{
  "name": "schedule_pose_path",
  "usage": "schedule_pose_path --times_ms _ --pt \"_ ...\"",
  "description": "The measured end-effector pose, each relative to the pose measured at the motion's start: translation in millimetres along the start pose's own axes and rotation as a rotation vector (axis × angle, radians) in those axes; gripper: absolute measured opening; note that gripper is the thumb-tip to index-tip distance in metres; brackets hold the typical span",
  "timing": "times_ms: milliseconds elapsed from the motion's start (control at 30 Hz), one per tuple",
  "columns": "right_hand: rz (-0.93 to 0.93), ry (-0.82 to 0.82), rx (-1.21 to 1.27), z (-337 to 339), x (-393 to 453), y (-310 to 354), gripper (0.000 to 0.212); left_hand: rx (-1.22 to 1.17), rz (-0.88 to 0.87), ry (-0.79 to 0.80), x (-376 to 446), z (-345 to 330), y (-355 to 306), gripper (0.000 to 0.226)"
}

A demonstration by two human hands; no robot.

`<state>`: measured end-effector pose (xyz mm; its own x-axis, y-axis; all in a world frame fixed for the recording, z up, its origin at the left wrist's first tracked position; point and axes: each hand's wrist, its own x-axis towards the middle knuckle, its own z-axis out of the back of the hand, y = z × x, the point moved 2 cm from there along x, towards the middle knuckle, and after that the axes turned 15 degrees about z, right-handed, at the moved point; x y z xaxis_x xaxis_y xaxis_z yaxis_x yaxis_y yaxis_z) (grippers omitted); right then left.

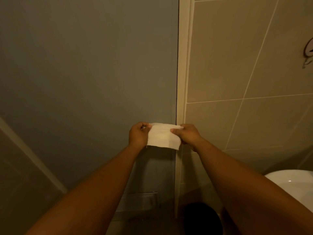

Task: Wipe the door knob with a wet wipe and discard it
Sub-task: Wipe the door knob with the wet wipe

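Room: a dim bathroom is filling the view, with a grey door taking up the left and centre, a pale door frame running down beside it, and a tiled wall at 3 o'clock.
Wet wipe: the white wet wipe is being held spread out flat in front of the door's edge, just below the middle of the view.
Left hand: the left hand is pinching the wipe's left edge, fingers curled closed on it.
Right hand: the right hand is pinching the right edge, thumb on the near face, and pulling the sheet taut.
Door knob: no knob is showing; it may be sitting behind the wipe or hands, but I cannot tell.
Bin: a dark round shape at 6 o'clock, low by the frame, is looking like a bin, though it is too dark to be sure.
Other: a white basin is showing at 4 o'clock, and a wall hook at 2 o'clock.
Progress: the wipe is looking clean and opened out, so I am judging the task to be at an early stage; wiping the knob and discarding the wipe are both seeming left to do.
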<state>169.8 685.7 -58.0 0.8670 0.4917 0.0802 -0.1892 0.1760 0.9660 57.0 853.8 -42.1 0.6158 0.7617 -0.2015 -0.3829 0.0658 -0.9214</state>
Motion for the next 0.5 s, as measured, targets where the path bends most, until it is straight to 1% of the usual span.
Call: schedule_pose_path --times_ms 67,133,267,333,500 --pt "0.008 -0.077 -0.104 -5.7 4.6 -4.6 0.054 -0.024 0.027 -0.015 4.5 -4.9 8.6 0.014" --pt "0.014 -0.135 -0.167 -11.4 7.2 -9.4 0.054 -0.032 0.046 -0.036 9.8 -9.6 16.2 0.01" --pt "0.043 -0.208 -0.21 -21.5 10.2 -21.9 0.035 -0.045 0.108 -0.046 20.4 -20.2 30.0 0.005" --pt "0.038 -0.25 -0.212 -26.9 10.7 -28.1 0.028 -0.029 0.107 -0.056 24.9 -24.6 35.9 0.003" --pt "0.051 -0.357 -0.163 -39.9 11.6 -34.4 0.009 -0.02 0.078 -0.082 33.6 -31.0 44.7 0.016"
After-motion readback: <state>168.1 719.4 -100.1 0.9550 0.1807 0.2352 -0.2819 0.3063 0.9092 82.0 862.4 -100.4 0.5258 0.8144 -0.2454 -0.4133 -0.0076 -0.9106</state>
